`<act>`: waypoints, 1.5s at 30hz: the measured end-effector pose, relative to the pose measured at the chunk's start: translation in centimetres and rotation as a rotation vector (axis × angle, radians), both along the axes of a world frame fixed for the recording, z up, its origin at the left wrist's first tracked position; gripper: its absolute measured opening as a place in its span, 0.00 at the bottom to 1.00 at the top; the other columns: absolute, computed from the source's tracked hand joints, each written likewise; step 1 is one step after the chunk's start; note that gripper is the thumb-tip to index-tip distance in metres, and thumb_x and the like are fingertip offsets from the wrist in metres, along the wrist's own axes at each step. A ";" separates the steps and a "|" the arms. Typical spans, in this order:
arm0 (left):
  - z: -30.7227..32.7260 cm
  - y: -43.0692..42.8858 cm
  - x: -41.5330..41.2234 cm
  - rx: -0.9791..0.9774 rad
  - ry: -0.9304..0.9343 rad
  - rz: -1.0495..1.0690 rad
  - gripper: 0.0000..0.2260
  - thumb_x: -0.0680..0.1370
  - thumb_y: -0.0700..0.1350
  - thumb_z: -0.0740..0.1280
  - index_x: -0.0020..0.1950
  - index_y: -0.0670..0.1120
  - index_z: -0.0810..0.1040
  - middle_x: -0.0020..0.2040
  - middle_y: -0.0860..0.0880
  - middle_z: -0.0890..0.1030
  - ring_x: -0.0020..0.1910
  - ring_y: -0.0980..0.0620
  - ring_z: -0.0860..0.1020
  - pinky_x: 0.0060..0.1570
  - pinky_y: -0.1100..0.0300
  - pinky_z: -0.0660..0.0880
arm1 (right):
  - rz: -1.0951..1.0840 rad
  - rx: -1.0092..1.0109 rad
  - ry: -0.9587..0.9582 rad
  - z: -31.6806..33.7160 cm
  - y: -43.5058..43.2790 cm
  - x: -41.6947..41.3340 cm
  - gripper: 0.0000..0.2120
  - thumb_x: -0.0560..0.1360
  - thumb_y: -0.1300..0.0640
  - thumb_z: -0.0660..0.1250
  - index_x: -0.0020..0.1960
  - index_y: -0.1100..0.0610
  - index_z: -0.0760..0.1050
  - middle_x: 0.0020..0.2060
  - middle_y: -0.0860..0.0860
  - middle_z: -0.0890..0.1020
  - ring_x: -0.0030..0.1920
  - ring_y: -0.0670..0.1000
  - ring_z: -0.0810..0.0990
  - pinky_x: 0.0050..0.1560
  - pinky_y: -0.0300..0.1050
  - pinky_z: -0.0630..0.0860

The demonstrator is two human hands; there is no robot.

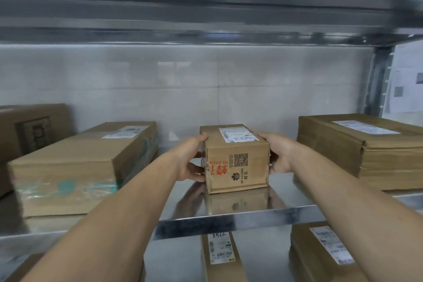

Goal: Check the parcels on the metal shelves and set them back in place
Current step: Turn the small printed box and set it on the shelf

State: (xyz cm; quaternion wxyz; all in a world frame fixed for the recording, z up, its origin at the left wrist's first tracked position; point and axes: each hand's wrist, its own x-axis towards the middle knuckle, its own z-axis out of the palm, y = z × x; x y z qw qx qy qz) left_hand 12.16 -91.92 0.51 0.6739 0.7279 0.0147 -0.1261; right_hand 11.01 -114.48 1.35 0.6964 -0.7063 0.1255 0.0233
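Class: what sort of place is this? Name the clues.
Probably a parcel storeroom: metal shelves carry labelled cardboard parcels, such as the small box held by the left hand and right hand.

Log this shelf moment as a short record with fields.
parcel in hand: small box, mid-shelf, label on top, QR code on the near face
hands: left hand and right hand grip its two sides, thumbs on the top edge
support: box seems to rest on the shelf
neighbours: long box to its left, flat box to its right, both apart from it
below: narrow parcel and wide parcel, both labelled
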 end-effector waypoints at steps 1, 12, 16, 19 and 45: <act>0.1 0.0 0.0 -0.001 -0.003 -0.001 0.18 0.83 0.59 0.61 0.70 0.53 0.74 0.65 0.43 0.77 0.53 0.35 0.83 0.46 0.40 0.83 | 0.003 -0.004 0.003 0.1 0.1 0.0 0.14 0.84 0.45 0.62 0.47 0.50 0.81 0.40 0.52 0.80 0.43 0.55 0.79 0.42 0.51 0.80; 0.4 -0.6 0.8 0.005 -0.012 0.012 0.17 0.83 0.58 0.61 0.68 0.52 0.76 0.65 0.43 0.78 0.51 0.35 0.84 0.49 0.38 0.82 | 0.038 -0.052 -0.010 0.5 -0.4 0.2 0.18 0.84 0.46 0.62 0.40 0.53 0.78 0.27 0.50 0.79 0.34 0.53 0.77 0.38 0.49 0.77; 0.5 -0.6 0.7 0.009 -0.030 0.027 0.16 0.83 0.57 0.61 0.67 0.52 0.76 0.64 0.43 0.79 0.51 0.35 0.84 0.45 0.40 0.83 | 0.046 -0.042 -0.010 0.5 -0.4 0.2 0.18 0.84 0.46 0.62 0.40 0.53 0.78 0.25 0.49 0.78 0.29 0.52 0.77 0.36 0.48 0.77; 0.7 -0.5 0.4 0.009 -0.037 0.036 0.15 0.83 0.57 0.61 0.65 0.52 0.77 0.63 0.43 0.79 0.51 0.35 0.84 0.45 0.39 0.83 | 0.073 -0.045 -0.018 0.7 -0.2 0.0 0.17 0.84 0.47 0.63 0.40 0.53 0.79 0.25 0.49 0.78 0.30 0.53 0.77 0.38 0.49 0.77; 3.3 0.4 -1.3 -0.243 -0.397 0.179 0.14 0.85 0.57 0.58 0.58 0.53 0.82 0.52 0.53 0.82 0.53 0.48 0.78 0.49 0.49 0.76 | 0.181 0.271 -0.262 3.6 -0.3 -0.6 0.13 0.85 0.47 0.62 0.59 0.52 0.81 0.50 0.54 0.82 0.51 0.57 0.81 0.43 0.58 0.82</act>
